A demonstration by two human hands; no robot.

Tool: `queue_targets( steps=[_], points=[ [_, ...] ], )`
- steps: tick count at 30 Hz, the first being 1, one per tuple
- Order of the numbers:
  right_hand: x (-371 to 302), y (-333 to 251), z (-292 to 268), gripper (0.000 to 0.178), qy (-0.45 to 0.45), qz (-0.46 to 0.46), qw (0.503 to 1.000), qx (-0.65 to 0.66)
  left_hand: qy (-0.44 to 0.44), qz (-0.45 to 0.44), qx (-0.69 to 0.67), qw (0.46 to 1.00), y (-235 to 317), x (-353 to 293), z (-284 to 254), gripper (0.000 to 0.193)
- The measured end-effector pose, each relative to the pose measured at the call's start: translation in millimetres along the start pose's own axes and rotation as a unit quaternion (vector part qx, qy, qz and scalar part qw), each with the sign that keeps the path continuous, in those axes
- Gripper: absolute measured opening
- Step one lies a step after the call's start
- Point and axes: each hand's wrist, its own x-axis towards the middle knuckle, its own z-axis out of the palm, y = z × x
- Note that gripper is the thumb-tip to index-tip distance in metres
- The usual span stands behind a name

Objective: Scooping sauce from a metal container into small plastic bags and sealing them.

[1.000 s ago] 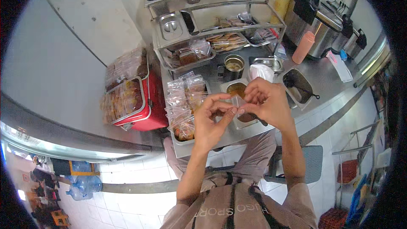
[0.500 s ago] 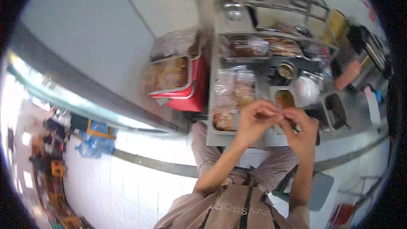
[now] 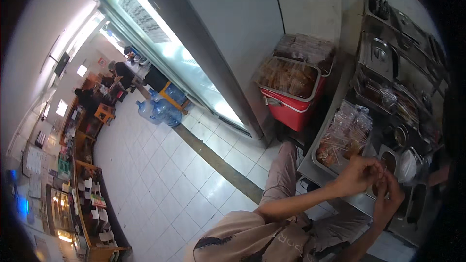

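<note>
Turning our head far to the left is the big change: a second ago the counter filled the middle of the view, and now it sits squeezed against the right edge while the tiled floor (image 3: 160,184) and a distant seating area fill the left half. Our hands have stayed together through the swing. The left hand (image 3: 358,173) and right hand (image 3: 388,199) meet at the lower right of the frame, fingertips pinched toward each other over something small and pale; it is too tiny and blurred here to say what it is, though it looked like a scrap of clear wrap earlier. We judge the fiddling between the fingers goes on unwatched, since our gaze has left it.

Just above the hands lies a tray of clear-bagged snacks (image 3: 345,133) on the steel counter (image 3: 310,165), with round metal pots (image 3: 400,136) to its right. Higher up, right of centre, a red cooler box (image 3: 291,109) carries a bin of wrapped food. Blue water jugs (image 3: 160,110) stand on the floor at centre left, below a bright glass-fronted case (image 3: 160,34).
</note>
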Motion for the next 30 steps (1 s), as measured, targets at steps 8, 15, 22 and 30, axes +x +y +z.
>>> queue_targets(
  steps=[8,15,22,30],
  points=[
    [3,5,23,0.015,0.069,-0.025,0.992,-0.101,0.066,0.033,0.082,0.994,-12,-2,9,0.014],
    [7,5,19,0.017,0.099,0.009,0.989,-0.111,0.067,0.032,0.084,0.994,-14,-3,11,0.017],
    [2,16,4,0.015,0.14,0.022,0.988,-0.069,0.034,0.028,0.116,0.992,-4,-12,5,0.021],
    [2,-11,-1,0.019,0.081,0.186,0.938,0.281,0.006,-0.135,-0.186,0.973,-8,17,-22,0.064]
  ],
)
